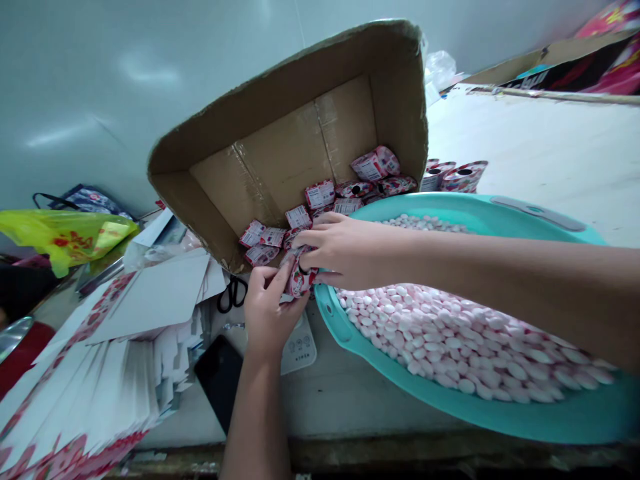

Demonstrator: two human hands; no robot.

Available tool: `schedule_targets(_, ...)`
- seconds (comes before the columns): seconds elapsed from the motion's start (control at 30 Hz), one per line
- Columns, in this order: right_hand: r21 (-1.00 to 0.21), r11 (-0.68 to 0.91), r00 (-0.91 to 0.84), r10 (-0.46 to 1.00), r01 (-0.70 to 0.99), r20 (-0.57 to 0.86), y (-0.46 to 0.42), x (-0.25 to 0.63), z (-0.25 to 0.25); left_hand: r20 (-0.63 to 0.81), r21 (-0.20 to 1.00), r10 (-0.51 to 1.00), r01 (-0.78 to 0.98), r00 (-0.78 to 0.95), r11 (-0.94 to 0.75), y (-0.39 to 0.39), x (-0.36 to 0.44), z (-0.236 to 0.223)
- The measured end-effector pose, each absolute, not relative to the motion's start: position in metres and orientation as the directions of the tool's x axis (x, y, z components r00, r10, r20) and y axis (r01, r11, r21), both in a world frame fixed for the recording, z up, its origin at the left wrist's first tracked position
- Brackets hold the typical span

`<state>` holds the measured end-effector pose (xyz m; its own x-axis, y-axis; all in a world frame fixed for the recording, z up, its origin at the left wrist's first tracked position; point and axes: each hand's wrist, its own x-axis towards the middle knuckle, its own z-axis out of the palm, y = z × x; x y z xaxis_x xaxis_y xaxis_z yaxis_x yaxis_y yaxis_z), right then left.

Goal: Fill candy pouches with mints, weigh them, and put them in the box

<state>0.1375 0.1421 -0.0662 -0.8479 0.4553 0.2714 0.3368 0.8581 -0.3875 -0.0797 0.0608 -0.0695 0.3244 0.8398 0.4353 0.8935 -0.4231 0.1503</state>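
Note:
Both hands meet at the front lip of a tilted cardboard box (280, 100). My left hand (267, 307) pinches a small red-and-white printed packet (299, 280) from below. My right hand (333, 250) reaches across from the right, its fingers closed on the same packet from above. Several more packets (320, 195) of the same kind lie inside the box. Just right of the hands a teal plastic basin (400, 393) holds a heap of small pink and white candies (450, 333).
A fanned stack of flat white carton blanks (90, 373) lies at the left. Black scissors (233, 293), a dark phone (220, 380) and a small white scale (300, 343) sit beneath the hands. A yellow plastic bag (65, 237) is far left. Two packets (453, 177) stand behind the basin.

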Motion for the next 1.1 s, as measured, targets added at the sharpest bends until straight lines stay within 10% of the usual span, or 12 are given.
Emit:
schedule_targets(0.47,-0.146,0.902,-0.782,0.426,0.407,0.455,0.131,0.122,-0.095,0.213,0.216,0.919,0.902,0.330,-0.374,0.057,-0.088,-0.076)
schedule_targets(1.1,-0.416,0.797,-0.837,0.530,0.437,0.136,0.128,0.129,-0.058,0.360,0.165,0.862,0.885,0.357,-0.436,0.061,-0.081,-0.075)
